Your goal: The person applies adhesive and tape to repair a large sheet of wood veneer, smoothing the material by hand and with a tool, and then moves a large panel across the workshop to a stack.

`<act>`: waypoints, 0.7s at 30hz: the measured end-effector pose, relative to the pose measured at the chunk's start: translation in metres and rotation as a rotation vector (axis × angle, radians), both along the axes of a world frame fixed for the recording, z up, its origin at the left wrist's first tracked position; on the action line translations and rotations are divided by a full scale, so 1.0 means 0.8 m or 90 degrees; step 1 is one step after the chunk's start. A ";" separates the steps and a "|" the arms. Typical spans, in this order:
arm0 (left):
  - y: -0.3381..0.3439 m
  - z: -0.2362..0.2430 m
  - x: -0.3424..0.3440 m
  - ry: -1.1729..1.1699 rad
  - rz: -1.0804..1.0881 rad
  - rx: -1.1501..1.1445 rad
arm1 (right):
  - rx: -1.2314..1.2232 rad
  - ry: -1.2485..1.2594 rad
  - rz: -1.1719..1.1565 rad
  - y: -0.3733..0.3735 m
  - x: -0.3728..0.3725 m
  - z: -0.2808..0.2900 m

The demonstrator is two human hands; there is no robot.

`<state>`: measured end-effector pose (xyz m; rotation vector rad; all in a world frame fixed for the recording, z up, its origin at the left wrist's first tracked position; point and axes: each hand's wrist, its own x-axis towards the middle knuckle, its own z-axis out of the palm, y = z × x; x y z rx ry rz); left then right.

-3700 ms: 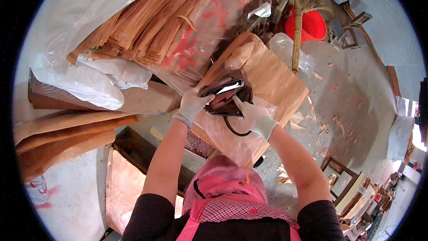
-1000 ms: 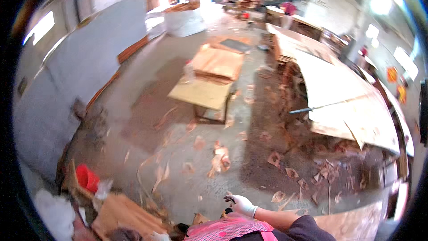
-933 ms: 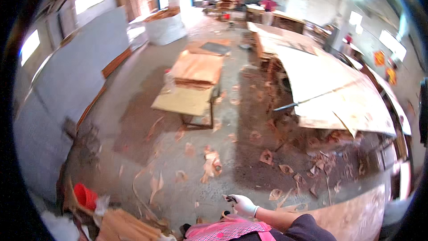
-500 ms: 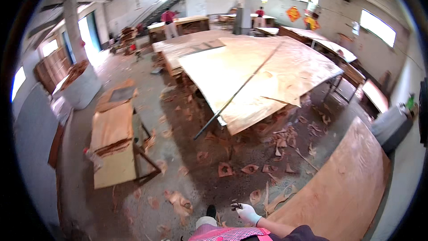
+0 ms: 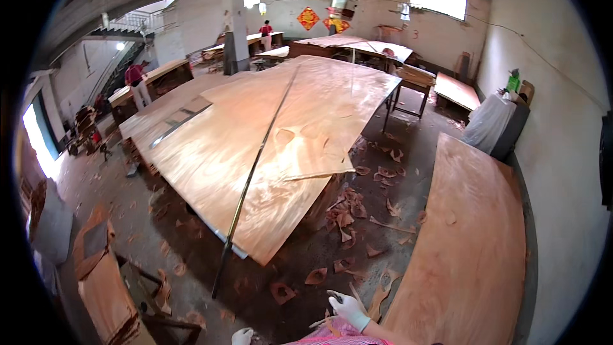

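Right hand [image 5: 348,307], white-gloved, low at bottom centre, fingers curled around a small dark object [image 5: 333,296] I can't identify. Left hand [image 5: 242,336] barely peeks in at the bottom edge, its fingers hidden. Wide veneer sheets [image 5: 268,147] fill mid-frame.

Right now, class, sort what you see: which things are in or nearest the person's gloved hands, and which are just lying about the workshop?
In hand or nearest:
- right hand, white glove, holding a small dark object, too small to identify
- left hand, white glove, at the frame edge

Lying about:
- large veneer sheet on the table
- long metal bar across it
- veneer scraps on the floor
- veneer stack at right
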<state>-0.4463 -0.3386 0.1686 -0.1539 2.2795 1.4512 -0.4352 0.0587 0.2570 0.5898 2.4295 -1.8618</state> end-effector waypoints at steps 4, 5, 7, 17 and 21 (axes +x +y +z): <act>0.136 0.062 -0.132 -0.179 0.222 0.232 | -0.123 -0.086 -0.106 0.107 -0.040 -0.020; 0.155 0.055 -0.168 -0.167 0.136 0.190 | -0.204 -0.139 -0.128 0.129 -0.061 0.004; 0.236 0.047 -0.228 -0.161 0.033 0.168 | -0.212 -0.178 -0.152 0.200 -0.095 0.023; 0.562 0.174 -0.434 0.062 -0.153 0.207 | -0.186 0.095 -0.039 0.447 -0.432 0.159; 0.607 0.193 -0.507 0.032 -0.064 0.335 | -0.180 0.216 -0.044 0.502 -0.596 0.232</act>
